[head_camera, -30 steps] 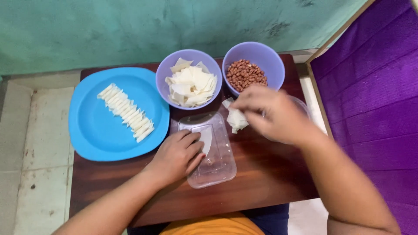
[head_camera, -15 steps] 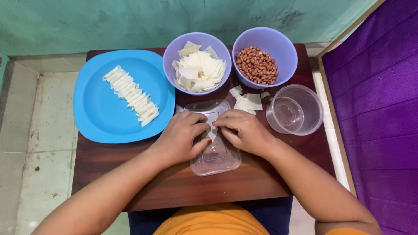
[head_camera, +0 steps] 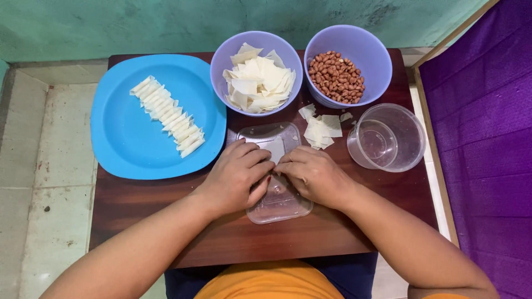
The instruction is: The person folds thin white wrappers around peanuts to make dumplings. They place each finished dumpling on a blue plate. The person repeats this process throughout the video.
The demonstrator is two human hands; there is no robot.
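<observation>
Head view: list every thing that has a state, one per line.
Round blue plastic plate: holds a row of rolled white wrappers.
Left purple bowl: heaped with flat white wrapper pieces.
Right purple bowl: part full of peanuts.
Clear plastic cup: upright, empty.
Clear flat plastic lid: under both hands.
Left hand, right hand: fingertips together on the lid.

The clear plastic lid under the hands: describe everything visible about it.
The clear plastic lid is a shallow, transparent rectangle with rounded corners and a raised rim, and looks like thin moulded plastic. It lies flat on the dark wooden table, in front of the two purple bowls, its long side running away from the person. The left hand and right hand rest on its middle, fingertips meeting over a small pale wrapper piece that is largely hidden. Its far and near ends show uncovered.
</observation>
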